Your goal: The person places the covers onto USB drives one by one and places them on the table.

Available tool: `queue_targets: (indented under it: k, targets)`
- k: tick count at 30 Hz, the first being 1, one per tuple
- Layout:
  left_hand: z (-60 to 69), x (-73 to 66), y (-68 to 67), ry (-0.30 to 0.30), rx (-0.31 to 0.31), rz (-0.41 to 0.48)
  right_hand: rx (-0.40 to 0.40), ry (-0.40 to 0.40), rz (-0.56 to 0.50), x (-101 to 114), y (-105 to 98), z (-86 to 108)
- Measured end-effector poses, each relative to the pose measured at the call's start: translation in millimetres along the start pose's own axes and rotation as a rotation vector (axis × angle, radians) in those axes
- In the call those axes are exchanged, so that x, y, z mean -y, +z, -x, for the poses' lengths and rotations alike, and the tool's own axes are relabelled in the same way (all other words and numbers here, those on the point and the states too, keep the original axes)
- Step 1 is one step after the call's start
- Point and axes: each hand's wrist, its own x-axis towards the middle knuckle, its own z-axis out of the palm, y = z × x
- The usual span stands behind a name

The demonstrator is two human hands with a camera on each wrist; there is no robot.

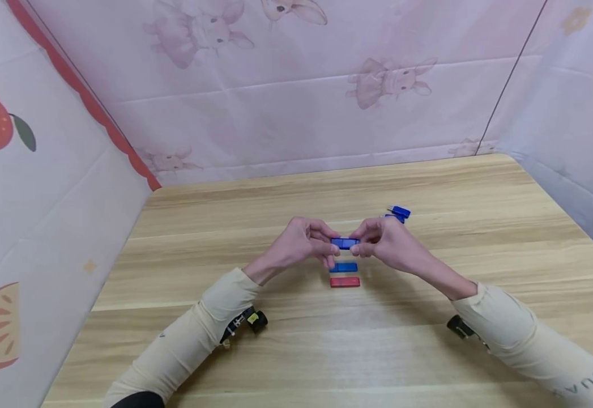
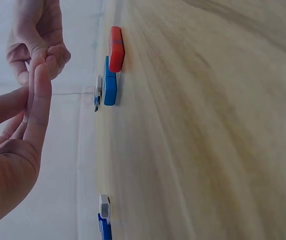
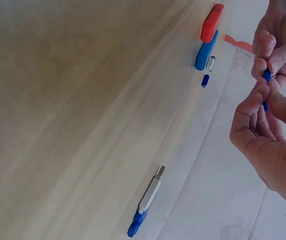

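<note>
A dark blue USB flash drive (image 1: 344, 243) is held above the table between both hands, its length running from one to the other. My left hand (image 1: 303, 243) pinches its left end between thumb and fingers. The right end is pinched by my right hand (image 1: 385, 243). In the right wrist view only slivers of its blue body (image 3: 267, 76) show between the fingertips. Just below the hands lie a lighter blue flash drive (image 1: 346, 267) and, nearer me, a red flash drive (image 1: 344, 282), roughly parallel. Both appear capped.
Beyond my right hand lie blue flash drives (image 1: 400, 211), one with its metal plug (image 3: 161, 171) bare. Small white (image 3: 211, 63) and blue (image 3: 205, 80) pieces show near the lighter blue drive. Printed cloth (image 1: 296, 124) hangs behind the wooden table (image 1: 301, 351).
</note>
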Motion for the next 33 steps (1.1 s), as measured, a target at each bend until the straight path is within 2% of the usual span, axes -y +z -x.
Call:
queue_targets:
  k: [6,13,17,22,28,33]
  targets:
    - [-1.6,1.3,-0.4,0.005,-0.006,-0.036,0.022,-0.001,0.003,-1,-2,-1.6]
    - [-7.4,0.4,2.2,0.037,-0.021,-0.25,0.041,-0.016,0.031,-3,-6,-6.8]
    - [-10.0,-0.1,1.6,0.017,-0.052,-0.354,0.05,-0.02,0.077,-7,-5,-12.5]
    - [-11.6,1.3,-1.1,-0.019,-0.048,-0.446,0.071,-0.009,0.121,-13,-3,-15.1]
    - [-12.7,4.4,-3.2,-0.028,-0.052,-0.523,0.096,-0.026,0.128,-17,0,-17.1]
    - [-12.0,4.0,-2.3,-0.029,-0.049,-0.586,0.117,0.011,0.132,-17,1,-18.4]
